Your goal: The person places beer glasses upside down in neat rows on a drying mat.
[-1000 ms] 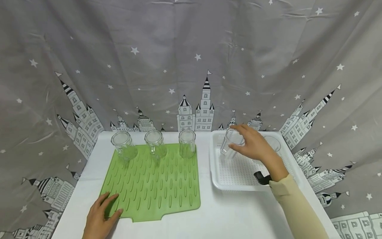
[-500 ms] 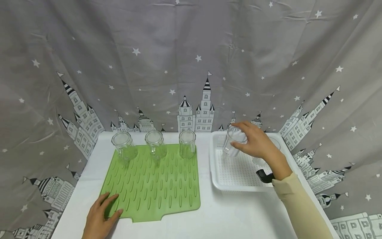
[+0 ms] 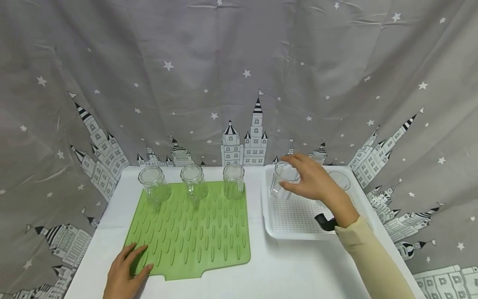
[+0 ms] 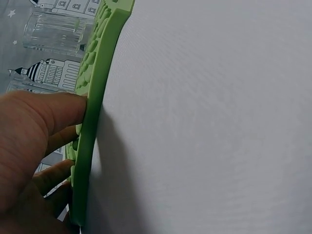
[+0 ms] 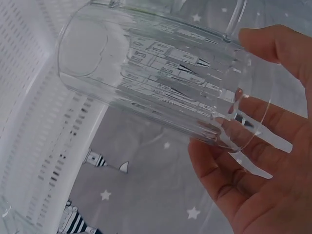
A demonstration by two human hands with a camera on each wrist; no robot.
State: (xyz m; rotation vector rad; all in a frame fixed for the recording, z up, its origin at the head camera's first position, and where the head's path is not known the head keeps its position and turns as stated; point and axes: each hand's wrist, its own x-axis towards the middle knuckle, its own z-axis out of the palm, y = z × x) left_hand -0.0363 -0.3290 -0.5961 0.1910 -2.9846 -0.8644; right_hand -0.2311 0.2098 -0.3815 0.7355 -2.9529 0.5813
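In the head view my right hand [image 3: 313,179] grips a clear glass mug [image 3: 278,183] near its rim, over the back left of the white plastic basket [image 3: 269,227]. The right wrist view shows thumb and fingers at the rim end of the mug [image 5: 146,63], its handle near the thumb. My left hand [image 3: 125,272] rests with spread fingers on the front left corner of the green ridged mat [image 3: 201,232]. Up close in the left wrist view, the thumb [image 4: 63,109] lies along the edge of the mat [image 4: 105,63].
Along the mat's back edge stand three clear glass mugs: left [image 3: 154,185], middle [image 3: 193,182] and right [image 3: 233,185]. Another clear glass [image 3: 341,181] is at the basket's back right, partly behind my right arm. A grey curtain [image 3: 239,54] hangs behind the white table [image 3: 284,274].
My right hand and the mug shift slightly right, then back left toward the basket's left side. The left hand keeps its place on the mat.
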